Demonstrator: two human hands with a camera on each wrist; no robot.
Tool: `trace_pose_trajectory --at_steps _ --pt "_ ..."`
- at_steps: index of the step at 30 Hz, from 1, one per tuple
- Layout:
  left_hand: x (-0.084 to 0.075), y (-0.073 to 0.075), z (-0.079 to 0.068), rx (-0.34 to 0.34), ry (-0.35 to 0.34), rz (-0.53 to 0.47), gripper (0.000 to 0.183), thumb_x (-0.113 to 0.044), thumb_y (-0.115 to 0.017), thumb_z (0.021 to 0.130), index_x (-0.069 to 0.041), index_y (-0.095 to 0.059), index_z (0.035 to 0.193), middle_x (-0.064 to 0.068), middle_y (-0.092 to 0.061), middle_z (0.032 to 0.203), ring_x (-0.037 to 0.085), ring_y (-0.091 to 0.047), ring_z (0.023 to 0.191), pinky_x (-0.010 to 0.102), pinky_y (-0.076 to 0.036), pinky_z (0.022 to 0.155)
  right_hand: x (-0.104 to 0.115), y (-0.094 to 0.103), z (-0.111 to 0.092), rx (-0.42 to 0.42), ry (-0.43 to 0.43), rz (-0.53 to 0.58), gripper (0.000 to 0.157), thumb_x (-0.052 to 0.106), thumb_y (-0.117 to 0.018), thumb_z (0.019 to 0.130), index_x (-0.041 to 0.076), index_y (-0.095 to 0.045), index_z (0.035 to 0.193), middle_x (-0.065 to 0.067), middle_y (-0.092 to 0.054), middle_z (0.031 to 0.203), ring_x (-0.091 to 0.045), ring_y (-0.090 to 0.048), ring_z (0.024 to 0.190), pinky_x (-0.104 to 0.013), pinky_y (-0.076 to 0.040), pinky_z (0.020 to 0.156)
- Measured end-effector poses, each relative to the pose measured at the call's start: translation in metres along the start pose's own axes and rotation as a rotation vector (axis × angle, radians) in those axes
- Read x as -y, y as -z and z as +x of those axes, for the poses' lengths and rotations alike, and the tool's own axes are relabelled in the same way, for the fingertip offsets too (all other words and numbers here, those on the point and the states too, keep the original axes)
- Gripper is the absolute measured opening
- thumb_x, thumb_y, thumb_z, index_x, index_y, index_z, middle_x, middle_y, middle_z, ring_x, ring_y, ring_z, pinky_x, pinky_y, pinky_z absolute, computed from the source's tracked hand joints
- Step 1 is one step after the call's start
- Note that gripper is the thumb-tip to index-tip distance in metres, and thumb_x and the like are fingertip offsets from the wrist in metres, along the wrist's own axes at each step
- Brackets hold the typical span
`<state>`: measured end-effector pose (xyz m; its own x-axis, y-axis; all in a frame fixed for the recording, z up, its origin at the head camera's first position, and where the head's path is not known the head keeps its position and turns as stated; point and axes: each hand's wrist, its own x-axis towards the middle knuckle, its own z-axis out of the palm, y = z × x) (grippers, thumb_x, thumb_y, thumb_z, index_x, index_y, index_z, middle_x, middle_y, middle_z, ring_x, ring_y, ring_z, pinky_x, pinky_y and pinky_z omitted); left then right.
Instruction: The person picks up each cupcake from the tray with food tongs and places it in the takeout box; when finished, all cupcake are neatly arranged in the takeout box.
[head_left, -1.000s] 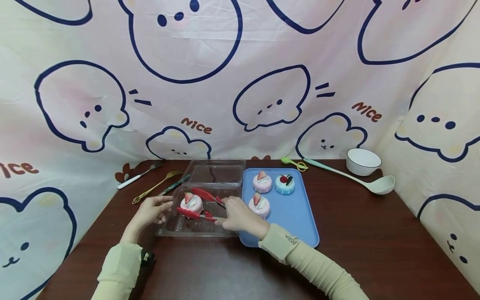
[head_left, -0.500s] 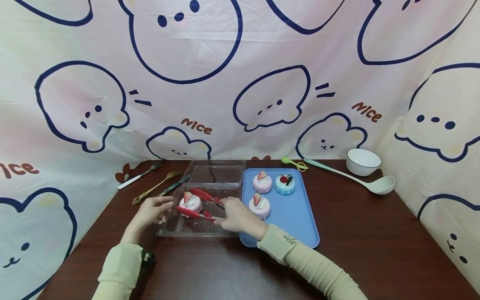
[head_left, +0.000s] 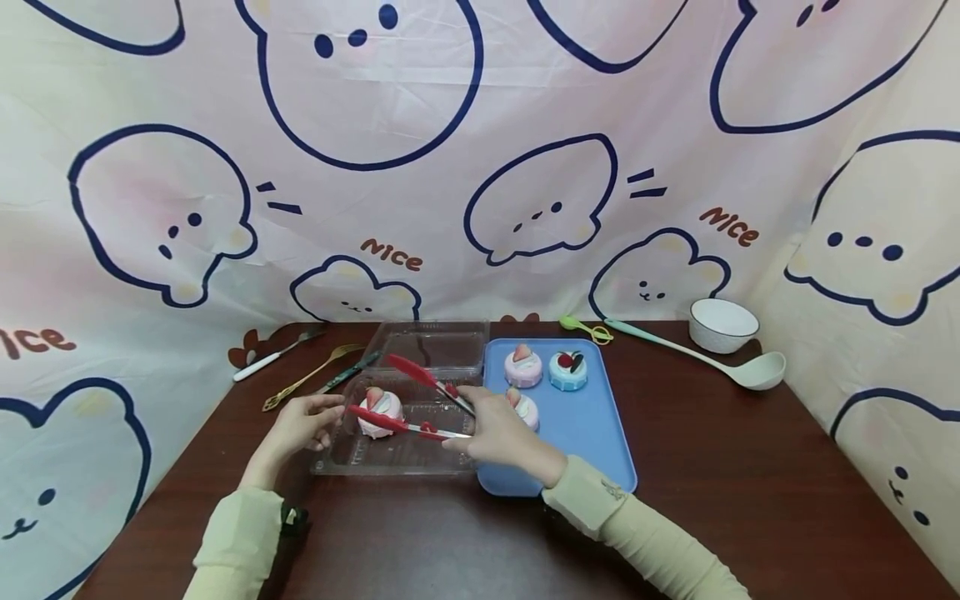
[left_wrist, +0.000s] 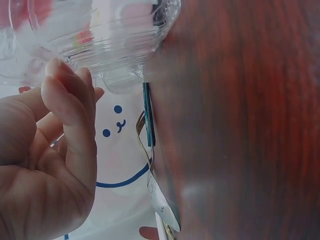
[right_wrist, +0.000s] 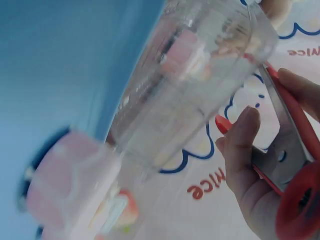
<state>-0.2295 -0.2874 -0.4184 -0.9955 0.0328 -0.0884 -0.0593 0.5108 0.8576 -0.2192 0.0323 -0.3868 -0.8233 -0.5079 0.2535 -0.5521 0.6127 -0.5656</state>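
My right hand point(head_left: 498, 425) grips a pair of red-tipped metal tongs point(head_left: 450, 433), whose jaws stand spread apart. One red tip lies in front of a pink strawberry-topped cake point(head_left: 389, 403) in the left part of a clear plastic container point(head_left: 420, 458); the other tip is raised behind it. With curled fingers, my left hand point(head_left: 302, 429) holds the container's left rim; the left wrist view shows its fingertips against the clear wall point(left_wrist: 110, 55). Right of the container, a blue tray point(head_left: 577, 442) bears two pink cakes point(head_left: 522, 367) and a blue cherry-topped cake point(head_left: 567, 372).
A white-handled utensil point(head_left: 258, 365), a gold fork point(head_left: 311, 379) and a green-handled utensil point(head_left: 348, 372) lie at the back left. Behind the tray is a small green-yellow tool point(head_left: 585, 328). A ladle point(head_left: 757, 372) and a white bowl point(head_left: 723, 327) stand at the back right.
The tongs have spread wider and come off the cake, their far tip rising. My right hand has shifted slightly right. The cake stays in the container, and my left hand keeps its place.
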Motion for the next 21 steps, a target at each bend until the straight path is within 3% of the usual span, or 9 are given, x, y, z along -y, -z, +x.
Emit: trace_pose_trajectory --at_steps 3,6,8,14,21 --pt "0.001 0.001 0.001 -0.004 0.0 -0.009 0.041 -0.017 -0.052 0.093 0.007 -0.046 0.126 0.012 -0.058 0.08 0.015 -0.052 0.048 0.027 -0.047 0.046 -0.008 0.011 -0.009 -0.044 0.018 0.064 0.068 0.032 -0.079 0.068 0.003 -0.052 0.123 -0.006 -0.062 0.09 -0.011 -0.055 0.067 -0.025 -0.043 0.063" --pt "0.001 0.0 0.001 0.0 0.0 -0.023 0.042 -0.017 -0.052 0.093 0.008 -0.046 0.126 0.012 -0.059 0.08 0.014 -0.052 0.048 0.027 -0.046 0.046 -0.021 0.023 -0.02 -0.067 0.01 0.162 0.067 0.027 -0.08 0.067 0.003 -0.053 0.123 -0.006 -0.06 0.076 -0.008 -0.053 0.056 -0.023 -0.044 0.048" --pt "0.001 -0.001 0.001 0.002 -0.001 -0.027 0.043 -0.018 -0.052 0.093 0.008 -0.046 0.126 0.014 -0.06 0.082 0.014 -0.052 0.048 0.027 -0.046 0.046 -0.031 0.031 -0.03 -0.089 -0.009 0.19 0.066 0.026 -0.081 0.067 0.004 -0.053 0.123 -0.006 -0.06 0.073 -0.009 -0.053 0.056 -0.024 -0.044 0.048" --pt "0.001 0.001 0.0 0.004 -0.006 -0.035 0.043 -0.018 -0.053 0.092 0.008 -0.046 0.126 0.016 -0.061 0.085 0.014 -0.053 0.047 0.028 -0.047 0.046 -0.064 0.054 -0.064 -0.155 -0.131 0.117 0.068 0.039 -0.078 0.067 0.007 -0.054 0.122 0.004 -0.056 0.069 -0.009 -0.049 0.056 -0.026 -0.042 0.047" --pt "0.0 0.0 -0.001 0.0 -0.011 -0.03 0.044 -0.018 -0.052 0.093 0.008 -0.046 0.127 0.018 -0.061 0.087 0.014 -0.052 0.047 0.028 -0.047 0.046 -0.091 0.076 -0.102 -0.196 -0.201 -0.004 0.071 0.044 -0.078 0.065 0.005 -0.055 0.12 0.007 -0.055 0.067 -0.007 -0.049 0.056 -0.024 -0.041 0.044"
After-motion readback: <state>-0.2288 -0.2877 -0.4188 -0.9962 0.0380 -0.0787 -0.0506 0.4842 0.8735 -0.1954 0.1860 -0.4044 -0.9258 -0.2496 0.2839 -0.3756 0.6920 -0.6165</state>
